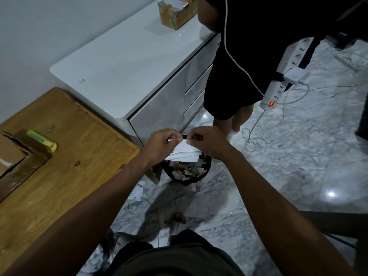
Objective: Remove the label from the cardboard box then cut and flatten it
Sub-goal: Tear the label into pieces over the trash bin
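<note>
Left hand and right hand both pinched on the white label, held above the black wastebasket of paper scraps. Cardboard box at wooden table's left edge.

A black bin stands on the marble floor, filled with torn scraps of paper. Beside it is a white cabinet with grey drawer fronts, and next to that a wooden table. A second person in black clothes stands at the cabinet. A white power strip with a lit red switch hangs near them, its cables looping on the floor.
</note>
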